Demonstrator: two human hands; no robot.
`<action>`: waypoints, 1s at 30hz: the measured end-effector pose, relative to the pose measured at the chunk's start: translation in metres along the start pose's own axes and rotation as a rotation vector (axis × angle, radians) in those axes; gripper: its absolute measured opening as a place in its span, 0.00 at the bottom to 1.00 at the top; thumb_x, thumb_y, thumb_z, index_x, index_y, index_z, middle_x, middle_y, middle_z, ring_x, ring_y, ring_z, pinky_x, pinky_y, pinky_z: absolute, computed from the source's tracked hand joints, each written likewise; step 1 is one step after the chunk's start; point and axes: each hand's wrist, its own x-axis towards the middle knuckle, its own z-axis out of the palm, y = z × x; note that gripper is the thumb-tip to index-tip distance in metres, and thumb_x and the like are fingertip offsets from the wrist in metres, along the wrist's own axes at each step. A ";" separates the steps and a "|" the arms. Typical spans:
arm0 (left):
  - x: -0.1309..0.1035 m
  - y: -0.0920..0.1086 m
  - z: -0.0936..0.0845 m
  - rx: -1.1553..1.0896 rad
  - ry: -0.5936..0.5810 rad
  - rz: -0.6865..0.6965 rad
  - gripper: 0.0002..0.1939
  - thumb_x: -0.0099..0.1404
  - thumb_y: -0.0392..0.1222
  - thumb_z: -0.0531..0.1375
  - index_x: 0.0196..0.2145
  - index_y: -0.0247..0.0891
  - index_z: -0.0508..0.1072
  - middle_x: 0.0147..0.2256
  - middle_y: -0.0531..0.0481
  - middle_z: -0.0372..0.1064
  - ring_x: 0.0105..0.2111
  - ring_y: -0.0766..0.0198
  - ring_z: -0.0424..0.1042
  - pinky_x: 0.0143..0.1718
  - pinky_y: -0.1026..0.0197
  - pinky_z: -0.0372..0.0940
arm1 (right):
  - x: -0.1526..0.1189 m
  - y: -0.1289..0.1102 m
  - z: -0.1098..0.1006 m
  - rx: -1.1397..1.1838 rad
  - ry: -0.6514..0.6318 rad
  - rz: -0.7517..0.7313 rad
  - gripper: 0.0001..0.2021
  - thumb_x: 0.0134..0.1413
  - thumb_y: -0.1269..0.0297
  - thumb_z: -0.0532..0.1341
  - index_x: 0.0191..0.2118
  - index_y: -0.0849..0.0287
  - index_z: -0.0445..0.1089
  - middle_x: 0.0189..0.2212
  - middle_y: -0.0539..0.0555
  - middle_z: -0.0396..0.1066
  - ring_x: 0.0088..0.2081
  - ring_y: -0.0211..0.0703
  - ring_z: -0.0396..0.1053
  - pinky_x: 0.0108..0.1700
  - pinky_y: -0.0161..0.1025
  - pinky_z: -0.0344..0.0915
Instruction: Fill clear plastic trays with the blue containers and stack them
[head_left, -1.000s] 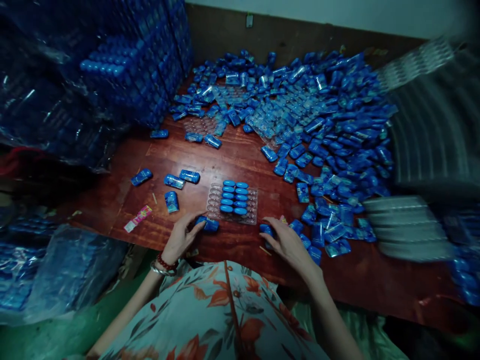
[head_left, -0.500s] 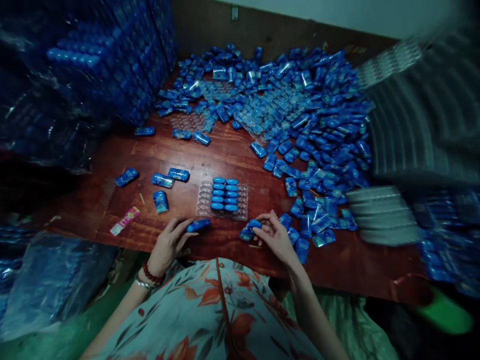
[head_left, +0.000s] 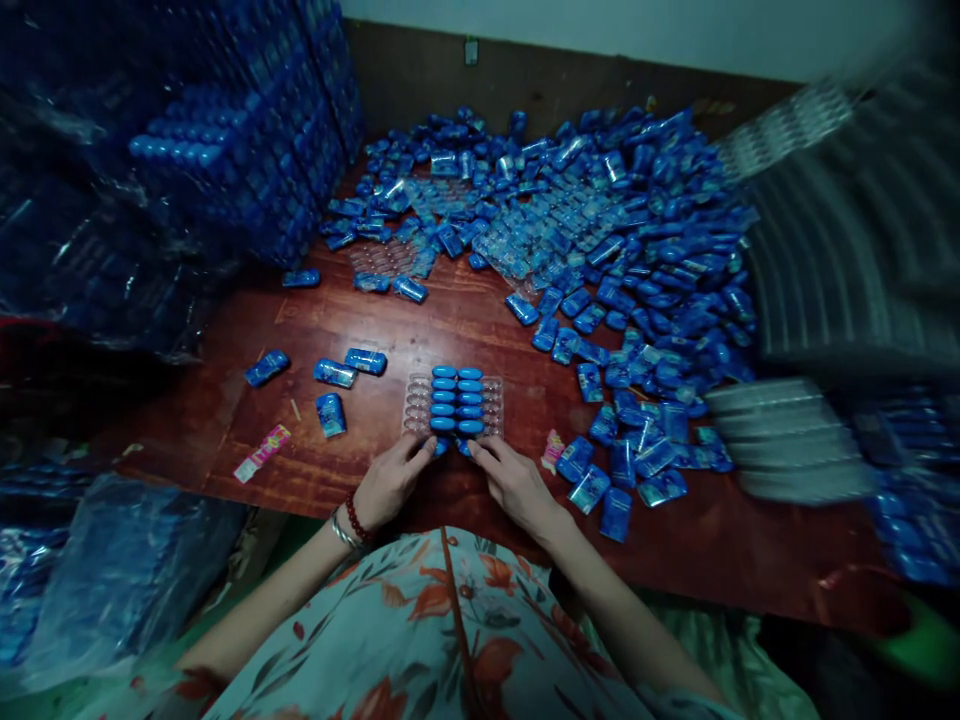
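On the table in front of me lies a clear plastic blister tray (head_left: 491,402), with blue oblong packs (head_left: 457,398) in two columns down its middle. Empty hollows show along both sides. My left hand (head_left: 391,482) is closed, thumb and fingers pinching a blue oblong pack (head_left: 441,448) at the tray's near edge. Beside it, my right hand (head_left: 521,488) pinches another blue oblong pack (head_left: 466,447) at the same edge. Fingers partly cover both packs. A few loose blue packs (head_left: 330,414) lie left of the tray.
A large heap of blue packs (head_left: 660,260) covers the back and right of the table. Filled trays (head_left: 247,160) are stacked high at the left. Stacked clear trays (head_left: 787,440) stand at the right. Pink wrappers (head_left: 262,453) lie near the front edge.
Both hands have come together at the tray's near edge, each with a blue pack. A pink scrap now shows right of the tray, where my right hand was. The view has shifted slightly.
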 end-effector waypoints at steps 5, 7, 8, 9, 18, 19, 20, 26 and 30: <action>0.012 0.008 -0.001 0.081 -0.124 0.022 0.17 0.70 0.35 0.42 0.50 0.37 0.65 0.38 0.42 0.66 0.37 0.63 0.68 0.37 0.60 0.68 | 0.017 -0.007 -0.019 -0.045 -0.203 0.026 0.23 0.54 0.80 0.47 0.53 0.56 0.63 0.42 0.56 0.67 0.38 0.41 0.69 0.39 0.36 0.68; 0.019 0.011 -0.002 0.130 -0.180 0.052 0.16 0.69 0.35 0.43 0.47 0.36 0.66 0.38 0.43 0.66 0.36 0.62 0.67 0.37 0.60 0.67 | 0.020 -0.009 -0.020 -0.094 -0.222 0.041 0.23 0.54 0.79 0.48 0.53 0.55 0.64 0.42 0.57 0.67 0.37 0.42 0.69 0.37 0.37 0.68; 0.022 0.012 -0.002 0.155 -0.200 0.064 0.15 0.69 0.35 0.43 0.46 0.36 0.67 0.38 0.43 0.66 0.36 0.62 0.67 0.38 0.59 0.67 | 0.021 -0.009 -0.019 -0.133 -0.214 0.047 0.22 0.54 0.79 0.48 0.52 0.55 0.65 0.41 0.57 0.68 0.37 0.43 0.69 0.36 0.37 0.68; 0.025 0.012 -0.002 0.177 -0.212 0.072 0.15 0.69 0.35 0.44 0.45 0.36 0.67 0.39 0.42 0.66 0.37 0.62 0.67 0.38 0.59 0.66 | 0.020 -0.010 -0.017 -0.180 -0.193 0.051 0.22 0.55 0.78 0.49 0.52 0.56 0.66 0.40 0.58 0.68 0.37 0.44 0.69 0.36 0.38 0.67; 0.006 -0.010 -0.006 0.108 0.079 -0.065 0.19 0.67 0.38 0.49 0.56 0.43 0.60 0.46 0.42 0.62 0.42 0.60 0.65 0.41 0.58 0.65 | -0.004 0.004 0.000 -0.152 0.240 0.085 0.17 0.61 0.68 0.51 0.53 0.54 0.67 0.26 0.52 0.71 0.27 0.38 0.69 0.35 0.35 0.65; 0.004 -0.020 -0.011 0.079 0.145 -0.134 0.19 0.67 0.37 0.49 0.55 0.42 0.60 0.46 0.42 0.61 0.43 0.60 0.65 0.43 0.58 0.65 | -0.005 0.010 -0.004 -0.108 0.311 0.135 0.16 0.61 0.67 0.51 0.52 0.54 0.68 0.27 0.52 0.72 0.28 0.38 0.70 0.36 0.36 0.66; 0.004 -0.032 -0.017 0.068 0.206 -0.219 0.18 0.67 0.36 0.48 0.55 0.40 0.61 0.46 0.42 0.61 0.44 0.60 0.65 0.45 0.57 0.64 | -0.006 0.017 -0.008 -0.068 0.381 0.197 0.15 0.61 0.66 0.52 0.49 0.55 0.70 0.30 0.53 0.74 0.30 0.39 0.71 0.37 0.37 0.66; 0.011 -0.122 -0.055 0.152 0.400 -0.734 0.34 0.53 0.49 0.64 0.53 0.31 0.60 0.45 0.39 0.57 0.48 0.48 0.62 0.51 0.46 0.59 | -0.011 0.073 -0.046 0.070 0.640 0.612 0.18 0.55 0.53 0.56 0.40 0.61 0.74 0.34 0.58 0.76 0.34 0.47 0.72 0.39 0.42 0.67; 0.018 -0.145 -0.055 0.002 0.206 -0.755 0.35 0.47 0.51 0.68 0.49 0.34 0.63 0.40 0.46 0.57 0.38 0.56 0.65 0.44 0.51 0.64 | 0.004 0.077 -0.065 0.095 0.661 0.598 0.19 0.54 0.51 0.56 0.41 0.61 0.73 0.36 0.58 0.75 0.37 0.48 0.71 0.41 0.43 0.66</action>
